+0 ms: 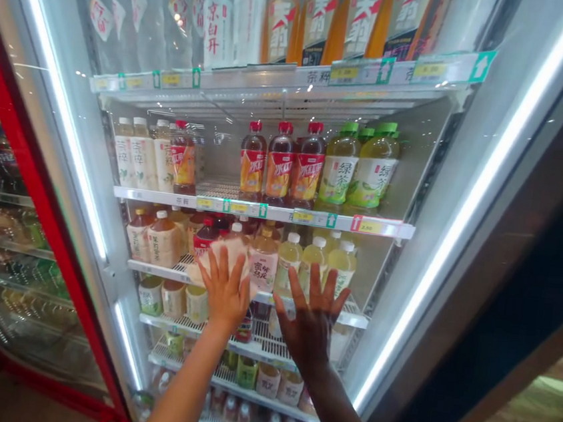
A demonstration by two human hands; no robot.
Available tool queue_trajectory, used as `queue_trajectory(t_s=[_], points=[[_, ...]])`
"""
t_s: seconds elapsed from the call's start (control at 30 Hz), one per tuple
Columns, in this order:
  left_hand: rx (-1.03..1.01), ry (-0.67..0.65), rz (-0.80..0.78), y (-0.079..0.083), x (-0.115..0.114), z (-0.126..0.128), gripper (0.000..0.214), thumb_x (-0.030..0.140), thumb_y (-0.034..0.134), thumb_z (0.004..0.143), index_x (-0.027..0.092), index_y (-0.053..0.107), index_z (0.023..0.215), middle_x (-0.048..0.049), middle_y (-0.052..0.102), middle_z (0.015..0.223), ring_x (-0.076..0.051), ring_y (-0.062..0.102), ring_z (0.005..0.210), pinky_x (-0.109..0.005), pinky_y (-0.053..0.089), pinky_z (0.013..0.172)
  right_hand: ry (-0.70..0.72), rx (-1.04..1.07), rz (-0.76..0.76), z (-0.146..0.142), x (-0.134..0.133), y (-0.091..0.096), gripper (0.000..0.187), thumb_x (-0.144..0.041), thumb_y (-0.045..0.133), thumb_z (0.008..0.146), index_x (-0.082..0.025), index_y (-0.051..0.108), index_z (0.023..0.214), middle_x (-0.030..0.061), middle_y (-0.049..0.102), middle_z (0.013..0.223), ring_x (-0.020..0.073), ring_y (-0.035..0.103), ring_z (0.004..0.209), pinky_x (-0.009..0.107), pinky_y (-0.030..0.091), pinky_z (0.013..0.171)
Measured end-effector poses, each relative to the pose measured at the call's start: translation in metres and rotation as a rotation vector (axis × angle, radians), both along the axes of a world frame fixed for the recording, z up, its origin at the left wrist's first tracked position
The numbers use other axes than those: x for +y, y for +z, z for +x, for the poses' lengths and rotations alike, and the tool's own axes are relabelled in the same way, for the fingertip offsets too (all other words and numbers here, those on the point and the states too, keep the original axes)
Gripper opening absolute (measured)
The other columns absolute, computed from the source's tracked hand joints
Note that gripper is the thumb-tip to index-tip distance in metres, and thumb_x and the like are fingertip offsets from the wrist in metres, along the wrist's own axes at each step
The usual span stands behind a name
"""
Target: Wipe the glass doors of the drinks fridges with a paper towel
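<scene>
My left hand has its fingers spread over a pale pinkish cloth, holding it flat against what looks like the glass front of a lit drinks cooler. Much of the cloth is hidden behind the fingers. To the right, my right hand is raised with fingers wide apart and nothing in it; it seems to rest on the same glass. Behind the hands are a pink-labelled bottle and pale yellow-green drinks with white caps.
Shelves hold red-capped tea bottles, green-capped bottles, clear water bottles and amber bottles. A price rail crosses the middle. Bright light strips run down both sides. A red-framed cooler stands at left.
</scene>
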State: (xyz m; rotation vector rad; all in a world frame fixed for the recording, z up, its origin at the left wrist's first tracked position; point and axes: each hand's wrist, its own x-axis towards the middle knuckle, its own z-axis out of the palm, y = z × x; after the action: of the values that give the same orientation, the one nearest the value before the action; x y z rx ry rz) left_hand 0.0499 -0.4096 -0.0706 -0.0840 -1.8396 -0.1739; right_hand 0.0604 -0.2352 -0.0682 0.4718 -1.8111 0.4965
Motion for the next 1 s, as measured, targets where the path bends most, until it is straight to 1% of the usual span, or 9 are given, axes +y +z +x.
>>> queue_trajectory(t_s=[0.07, 0.13, 0.33, 0.53, 0.6, 0.7, 0.77, 0.93, 1.0], points=[[0.013, 0.003, -0.011, -0.032, -0.010, 0.015, 0.085, 0.014, 0.054, 0.092, 0.034, 0.009, 0.161, -0.0086, 0.004, 0.171, -0.027, -0.005, 0.158, -0.063, 0.008, 0.127, 0.012, 0.010, 0.006, -0.001, -0.017, -0.005, 0.078, -0.033, 0.065, 0.096, -0.038, 0.022, 0.161, 0.0038, 0.014, 0.172, 0.0415, 0.007, 0.158, 0.081, 0.011, 0.118], [0.018, 0.007, -0.016, -0.039, -0.027, 0.018, 0.086, 0.013, 0.055, 0.091, 0.036, 0.010, 0.161, -0.0065, 0.004, 0.171, -0.026, -0.005, 0.158, -0.061, 0.007, 0.127, -0.008, 0.022, -0.012, -0.005, -0.035, -0.002, 0.075, -0.034, 0.064, 0.096, -0.038, 0.026, 0.160, 0.0038, 0.015, 0.172, 0.0439, 0.003, 0.157, 0.085, 0.010, 0.114], [0.028, 0.025, 0.034, 0.038, -0.118, -0.015, 0.074, 0.025, 0.053, 0.096, 0.033, 0.017, 0.161, -0.0075, 0.004, 0.172, -0.032, -0.003, 0.159, -0.069, 0.005, 0.125, -0.041, 0.072, -0.082, -0.015, -0.106, 0.029, 0.079, -0.034, 0.065, 0.095, -0.037, 0.023, 0.162, 0.0038, 0.012, 0.172, 0.0472, -0.005, 0.156, 0.088, 0.010, 0.112], [0.078, -0.014, -0.082, -0.015, -0.190, -0.001, 0.078, 0.013, 0.051, 0.093, 0.035, 0.018, 0.160, -0.0007, 0.005, 0.173, -0.026, 0.001, 0.160, -0.056, 0.000, 0.129, -0.093, 0.102, -0.079, -0.019, -0.181, 0.027, 0.078, -0.037, 0.063, 0.097, -0.038, 0.021, 0.162, -0.0001, 0.011, 0.172, 0.0483, 0.001, 0.156, 0.085, 0.009, 0.116], [0.081, -0.012, -0.061, 0.004, -0.216, -0.004, 0.077, 0.016, 0.053, 0.093, 0.035, 0.020, 0.160, -0.0018, 0.005, 0.173, -0.029, 0.000, 0.160, -0.060, 0.000, 0.128, -0.113, 0.115, -0.092, -0.020, -0.202, 0.033, 0.078, -0.039, 0.063, 0.097, -0.037, 0.021, 0.163, 0.0010, 0.011, 0.172, 0.0491, 0.001, 0.156, 0.084, 0.009, 0.116], [0.096, -0.012, 0.007, 0.063, -0.251, -0.014, 0.074, 0.021, 0.053, 0.095, 0.033, 0.020, 0.160, -0.0047, 0.006, 0.173, -0.033, -0.001, 0.159, -0.067, 0.002, 0.126, -0.133, 0.113, -0.112, -0.021, -0.227, 0.048, 0.076, -0.041, 0.061, 0.097, -0.037, 0.022, 0.163, 0.0014, 0.010, 0.173, 0.0493, 0.000, 0.156, 0.085, 0.009, 0.116], [0.083, -0.034, -0.009, 0.080, -0.267, -0.017, 0.073, 0.023, 0.053, 0.096, 0.034, 0.019, 0.160, -0.0050, 0.006, 0.173, -0.033, 0.000, 0.159, -0.069, 0.002, 0.125, -0.152, 0.104, -0.110, -0.020, -0.237, 0.056, 0.074, -0.043, 0.059, 0.098, -0.036, 0.023, 0.162, 0.0016, 0.010, 0.173, 0.0492, 0.001, 0.156, 0.085, 0.010, 0.116], [0.000, -0.054, -0.138, 0.028, -0.287, -0.007, 0.082, 0.018, 0.058, 0.092, 0.038, 0.016, 0.160, -0.0015, 0.002, 0.172, -0.031, -0.003, 0.159, -0.066, -0.002, 0.126, -0.203, 0.079, -0.101, -0.017, -0.253, 0.058, 0.072, -0.043, 0.057, 0.099, -0.036, 0.024, 0.162, 0.0032, 0.012, 0.172, 0.0474, 0.005, 0.156, 0.080, 0.012, 0.120], [0.017, -0.056, -0.134, 0.026, -0.292, -0.007, 0.081, 0.018, 0.057, 0.093, 0.040, 0.016, 0.159, 0.0000, 0.002, 0.172, -0.030, -0.003, 0.159, -0.065, -0.003, 0.126, -0.210, 0.075, -0.103, -0.017, -0.258, 0.057, 0.072, -0.045, 0.057, 0.099, -0.036, 0.024, 0.162, 0.0030, 0.012, 0.173, 0.0473, 0.004, 0.156, 0.080, 0.012, 0.120]])
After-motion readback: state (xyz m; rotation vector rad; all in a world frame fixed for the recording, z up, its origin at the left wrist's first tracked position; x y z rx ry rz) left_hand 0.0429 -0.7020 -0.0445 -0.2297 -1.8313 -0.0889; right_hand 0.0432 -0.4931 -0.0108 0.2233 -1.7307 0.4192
